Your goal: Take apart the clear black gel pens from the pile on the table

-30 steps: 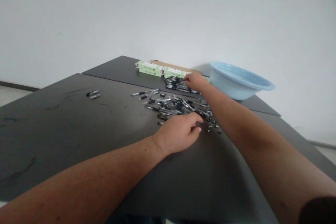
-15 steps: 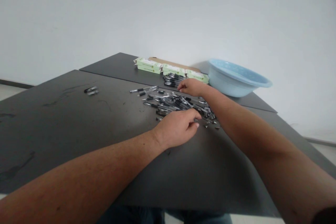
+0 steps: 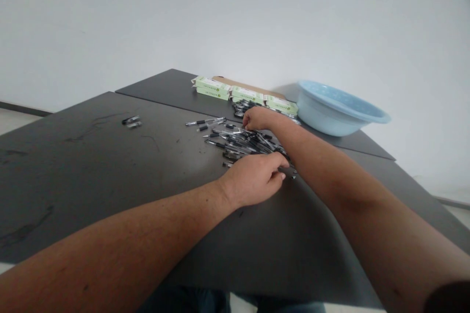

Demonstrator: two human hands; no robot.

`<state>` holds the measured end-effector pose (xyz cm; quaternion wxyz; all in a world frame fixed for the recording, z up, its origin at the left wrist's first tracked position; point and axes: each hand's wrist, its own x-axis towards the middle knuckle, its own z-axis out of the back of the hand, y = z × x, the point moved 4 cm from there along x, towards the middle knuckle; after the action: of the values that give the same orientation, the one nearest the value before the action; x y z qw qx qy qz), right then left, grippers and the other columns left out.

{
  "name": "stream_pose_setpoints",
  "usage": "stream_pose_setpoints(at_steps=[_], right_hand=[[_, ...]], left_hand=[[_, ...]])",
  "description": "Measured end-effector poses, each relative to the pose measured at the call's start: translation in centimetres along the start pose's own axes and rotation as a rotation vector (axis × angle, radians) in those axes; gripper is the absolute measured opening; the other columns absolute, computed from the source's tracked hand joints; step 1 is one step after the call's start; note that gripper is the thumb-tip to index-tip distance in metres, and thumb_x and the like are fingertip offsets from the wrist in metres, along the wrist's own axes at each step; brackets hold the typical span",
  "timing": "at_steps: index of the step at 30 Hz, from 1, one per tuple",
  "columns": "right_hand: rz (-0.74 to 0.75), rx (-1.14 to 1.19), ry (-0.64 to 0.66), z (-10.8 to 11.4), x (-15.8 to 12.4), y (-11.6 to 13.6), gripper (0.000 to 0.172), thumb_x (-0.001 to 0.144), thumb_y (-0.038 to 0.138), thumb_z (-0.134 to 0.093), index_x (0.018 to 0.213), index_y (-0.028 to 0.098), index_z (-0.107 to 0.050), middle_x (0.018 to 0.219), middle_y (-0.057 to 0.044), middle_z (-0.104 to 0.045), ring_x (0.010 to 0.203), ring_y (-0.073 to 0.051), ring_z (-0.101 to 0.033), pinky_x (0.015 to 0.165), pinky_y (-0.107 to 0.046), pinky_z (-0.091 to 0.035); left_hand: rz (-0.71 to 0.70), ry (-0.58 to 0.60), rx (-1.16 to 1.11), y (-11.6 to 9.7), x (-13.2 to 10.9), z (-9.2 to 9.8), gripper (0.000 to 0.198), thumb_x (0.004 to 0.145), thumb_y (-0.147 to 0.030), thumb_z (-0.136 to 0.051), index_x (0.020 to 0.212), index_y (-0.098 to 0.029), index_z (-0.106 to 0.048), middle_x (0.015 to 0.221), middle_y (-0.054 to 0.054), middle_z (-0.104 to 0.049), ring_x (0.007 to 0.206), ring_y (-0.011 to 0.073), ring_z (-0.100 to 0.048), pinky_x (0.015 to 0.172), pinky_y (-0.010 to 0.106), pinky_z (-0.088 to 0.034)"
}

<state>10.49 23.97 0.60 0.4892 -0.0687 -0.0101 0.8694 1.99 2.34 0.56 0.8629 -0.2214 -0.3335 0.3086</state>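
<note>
A loose pile of clear pens with black grips (image 3: pixel 235 143) lies on the dark table. My right hand (image 3: pixel 257 119) reaches over the far side of the pile, its fingers pinched together at the end of a pen (image 3: pixel 220 134). At the near edge of the pile rests my left hand (image 3: pixel 259 178), back upward, with its fingers bent and a gap between thumb and forefinger. I make out nothing held in it, though its palm is hidden. Behind my right hand is a second bunch of pens (image 3: pixel 242 105).
Green and white boxes (image 3: pixel 213 89) stand in a row at the back, before a brown cardboard piece (image 3: pixel 249 87). A light blue basin (image 3: pixel 330 112) is at the back right. Two small clear and black pieces (image 3: pixel 132 121) lie left on the table (image 3: pixel 165 171).
My right hand has moved slightly left and down onto the pile, with its fingers drawn together. My left hand keeps its place by the pile. The view has shifted a little.
</note>
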Motion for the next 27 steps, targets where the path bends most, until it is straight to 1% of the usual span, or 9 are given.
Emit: stream_pose_setpoints(at_steps=[4, 8, 11, 13, 16, 19, 23, 25, 27], right_hand=[[-0.023, -0.031, -0.007, 0.0, -0.2, 0.6, 0.021, 0.074, 0.027, -0.074, 0.094, 0.025, -0.081, 0.091, -0.005, -0.078, 0.083, -0.021, -0.069, 0.078, -0.029, -0.050], [-0.058, -0.041, -0.049, 0.4, -0.6, 0.9, 0.021, 0.073, 0.026, -0.072, 0.091, 0.021, -0.081, 0.088, -0.007, -0.078, 0.082, -0.022, -0.069, 0.075, -0.029, -0.050], [-0.077, -0.027, -0.091, 1.2, -1.8, 0.3, 0.022, 0.075, 0.025, -0.066, 0.090, 0.018, -0.081, 0.087, -0.008, -0.078, 0.081, -0.023, -0.068, 0.074, -0.029, -0.050], [-0.083, -0.010, -0.114, 2.0, -3.3, -0.4, 0.023, 0.076, 0.024, -0.062, 0.090, 0.018, -0.080, 0.087, -0.008, -0.077, 0.082, -0.023, -0.068, 0.074, -0.030, -0.049], [-0.098, 0.017, -0.130, 2.9, -6.9, -1.6, 0.024, 0.077, 0.023, -0.061, 0.092, 0.019, -0.078, 0.088, -0.005, -0.077, 0.080, -0.021, -0.067, 0.073, -0.028, -0.048], [-0.120, 0.051, -0.115, 2.8, -11.8, -2.8, 0.023, 0.077, 0.023, -0.059, 0.093, 0.020, -0.075, 0.087, -0.003, -0.076, 0.078, -0.018, -0.066, 0.070, -0.026, -0.047], [-0.192, 0.131, -0.086, 1.6, -18.6, -4.0, 0.019, 0.076, 0.027, -0.060, 0.091, 0.023, -0.071, 0.080, 0.001, -0.073, 0.071, -0.017, -0.065, 0.064, -0.025, -0.045], [-0.217, 0.172, -0.052, 0.7, -21.2, -4.1, 0.018, 0.076, 0.027, -0.060, 0.091, 0.026, -0.069, 0.080, 0.002, -0.073, 0.071, -0.017, -0.065, 0.063, -0.025, -0.045], [-0.243, 0.163, -0.016, -0.1, -23.2, -4.2, 0.017, 0.076, 0.026, -0.060, 0.090, 0.027, -0.069, 0.081, 0.002, -0.074, 0.073, -0.017, -0.066, 0.063, -0.025, -0.045]], left_hand=[[-0.010, -0.001, 0.008, 0.0, 0.0, -0.1, 0.024, 0.092, -0.021, -0.056, 0.113, -0.019, -0.066, 0.100, 0.004, -0.076, 0.087, 0.0194, -0.071, 0.079, 0.032, -0.052], [-0.013, 0.006, 0.025, 0.1, 0.0, -0.1, 0.024, 0.092, -0.021, -0.056, 0.114, -0.019, -0.066, 0.098, 0.004, -0.076, 0.085, 0.0195, -0.071, 0.077, 0.032, -0.052], [-0.015, 0.007, 0.035, 0.1, 0.0, -0.1, 0.025, 0.091, -0.020, -0.056, 0.114, -0.020, -0.065, 0.099, 0.004, -0.076, 0.087, 0.0195, -0.071, 0.078, 0.031, -0.052], [-0.025, 0.008, 0.047, 0.2, 0.0, -0.1, 0.025, 0.092, -0.020, -0.056, 0.114, -0.020, -0.065, 0.101, 0.003, -0.075, 0.089, 0.0198, -0.070, 0.080, 0.032, -0.052], [-0.037, 0.015, 0.064, 0.2, 0.1, -0.2, 0.025, 0.092, -0.021, -0.056, 0.115, -0.020, -0.065, 0.101, 0.004, -0.075, 0.089, 0.0199, -0.070, 0.080, 0.032, -0.052], [-0.051, 0.021, 0.062, 0.2, 0.1, -0.3, 0.022, 0.092, -0.021, -0.056, 0.112, -0.020, -0.066, 0.097, 0.004, -0.075, 0.086, 0.0195, -0.070, 0.078, 0.031, -0.051], [-0.040, 0.016, 0.034, 0.3, 0.0, -0.3, 0.021, 0.091, -0.020, -0.057, 0.109, -0.019, -0.067, 0.095, 0.002, -0.076, 0.082, 0.0173, -0.070, 0.073, 0.028, -0.050], [-0.035, 0.020, 0.016, 0.3, 0.0, -0.4, 0.020, 0.091, -0.019, -0.057, 0.108, -0.020, -0.068, 0.093, 0.001, -0.076, 0.081, 0.0162, -0.070, 0.072, 0.027, -0.050], [-0.031, 0.028, 0.020, 0.3, 0.1, -0.4, 0.019, 0.090, -0.019, -0.057, 0.106, -0.020, -0.069, 0.090, 0.001, -0.075, 0.080, 0.0159, -0.070, 0.072, 0.027, -0.050]])
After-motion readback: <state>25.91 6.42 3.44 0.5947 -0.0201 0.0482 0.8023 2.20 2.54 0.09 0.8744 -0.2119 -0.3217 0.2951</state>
